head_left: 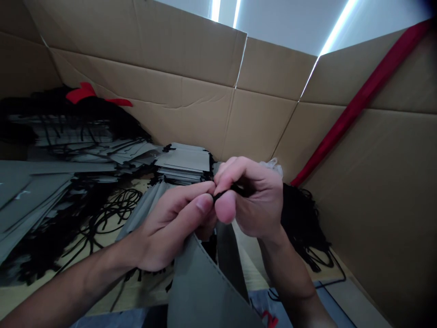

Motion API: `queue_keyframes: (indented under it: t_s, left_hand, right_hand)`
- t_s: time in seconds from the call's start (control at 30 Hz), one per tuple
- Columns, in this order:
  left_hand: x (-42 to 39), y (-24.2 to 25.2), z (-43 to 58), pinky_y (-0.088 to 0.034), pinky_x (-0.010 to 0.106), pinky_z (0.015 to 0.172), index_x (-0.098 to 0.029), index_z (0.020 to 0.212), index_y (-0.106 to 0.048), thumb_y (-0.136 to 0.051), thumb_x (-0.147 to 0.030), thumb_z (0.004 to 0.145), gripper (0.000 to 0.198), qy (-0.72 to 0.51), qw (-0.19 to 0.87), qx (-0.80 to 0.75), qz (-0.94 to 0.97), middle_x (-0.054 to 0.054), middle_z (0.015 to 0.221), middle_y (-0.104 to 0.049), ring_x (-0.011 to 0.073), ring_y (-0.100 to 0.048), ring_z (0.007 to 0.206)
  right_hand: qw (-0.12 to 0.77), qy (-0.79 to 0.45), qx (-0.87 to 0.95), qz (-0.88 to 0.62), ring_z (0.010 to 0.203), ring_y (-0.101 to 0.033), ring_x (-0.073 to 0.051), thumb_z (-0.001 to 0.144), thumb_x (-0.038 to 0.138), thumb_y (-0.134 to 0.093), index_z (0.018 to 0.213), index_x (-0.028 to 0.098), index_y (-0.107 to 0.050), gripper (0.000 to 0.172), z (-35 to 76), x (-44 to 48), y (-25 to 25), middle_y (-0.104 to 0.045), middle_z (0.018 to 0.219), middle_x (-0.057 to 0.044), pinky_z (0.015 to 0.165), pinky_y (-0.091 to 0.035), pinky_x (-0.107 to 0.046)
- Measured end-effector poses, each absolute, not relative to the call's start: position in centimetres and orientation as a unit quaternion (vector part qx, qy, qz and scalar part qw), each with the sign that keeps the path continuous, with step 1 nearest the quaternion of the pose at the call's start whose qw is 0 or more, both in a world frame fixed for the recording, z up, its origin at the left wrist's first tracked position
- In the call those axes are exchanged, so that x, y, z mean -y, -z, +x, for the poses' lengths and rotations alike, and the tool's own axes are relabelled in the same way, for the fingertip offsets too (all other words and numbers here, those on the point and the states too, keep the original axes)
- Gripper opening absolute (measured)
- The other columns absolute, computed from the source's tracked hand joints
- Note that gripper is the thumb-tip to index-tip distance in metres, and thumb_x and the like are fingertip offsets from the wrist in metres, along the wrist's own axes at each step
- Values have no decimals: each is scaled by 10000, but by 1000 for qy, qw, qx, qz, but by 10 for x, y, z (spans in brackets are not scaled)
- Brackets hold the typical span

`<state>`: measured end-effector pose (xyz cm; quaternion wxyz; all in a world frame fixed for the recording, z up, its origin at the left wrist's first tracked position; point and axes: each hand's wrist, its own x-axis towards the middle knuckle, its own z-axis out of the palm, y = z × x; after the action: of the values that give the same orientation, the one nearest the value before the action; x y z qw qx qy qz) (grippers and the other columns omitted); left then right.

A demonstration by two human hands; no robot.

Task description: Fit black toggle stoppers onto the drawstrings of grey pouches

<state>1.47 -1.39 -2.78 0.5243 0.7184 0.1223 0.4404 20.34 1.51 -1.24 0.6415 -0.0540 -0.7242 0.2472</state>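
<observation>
My left hand (167,228) and my right hand (257,196) meet near the middle of the view, fingertips almost touching. Both are closed in a pinch on a short stretch of black cord (219,196), which passes between the two thumbs; some of it is hidden inside my right fingers. Below them hangs a grey bag-like piece (208,287), its sides spread apart and a dotted line running along its upper edge. My left fingers are close to its top corner, but whether they also grip it is hidden.
Stacked flat grey pieces (184,159) with black cord ends lie behind my hands. More grey pieces (34,191) pile up at left, beside loose black cords (116,207). At right lies a black cord bundle (300,223). Cardboard walls (191,100) enclose the table; a red strip (362,95) crosses one.
</observation>
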Motion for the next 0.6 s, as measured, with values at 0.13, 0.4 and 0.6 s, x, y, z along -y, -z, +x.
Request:
queue_keyframes:
  t_s: [0.13, 0.4, 0.6]
  left_hand:
    - [14, 23, 13, -385, 266, 614, -197, 932, -648, -511, -532, 1255, 485, -436, 509, -137, 729, -8, 785, -535, 132, -472, 706]
    - [22, 17, 19, -315, 278, 563, -185, 885, -637, -594, -497, 1225, 464, -411, 599, -129, 675, -16, 734, -445, 132, -367, 661]
    - [12, 20, 26, -342, 246, 485, -198, 798, -547, -686, -513, 1167, 505, -400, 711, -106, 568, -28, 678, -449, 110, -376, 569]
  right_hand:
    - [634, -152, 757, -26, 693, -709, -118, 952, 324, -1006, 1087, 238, -895, 194, 209, -22, 7, -832, 887, 2, 617, -580, -248]
    - [631, -15, 769, 99, 720, -792, -141, 999, 206, -948, 1159, 180, -905, 168, 214, -45, 4, -853, 901, -31, 608, -643, -253]
    - [633, 131, 763, 22, 647, -721, -146, 1039, 212, -907, 1081, 235, -857, 69, 219, -36, 6, -839, 855, 13, 618, -613, -323]
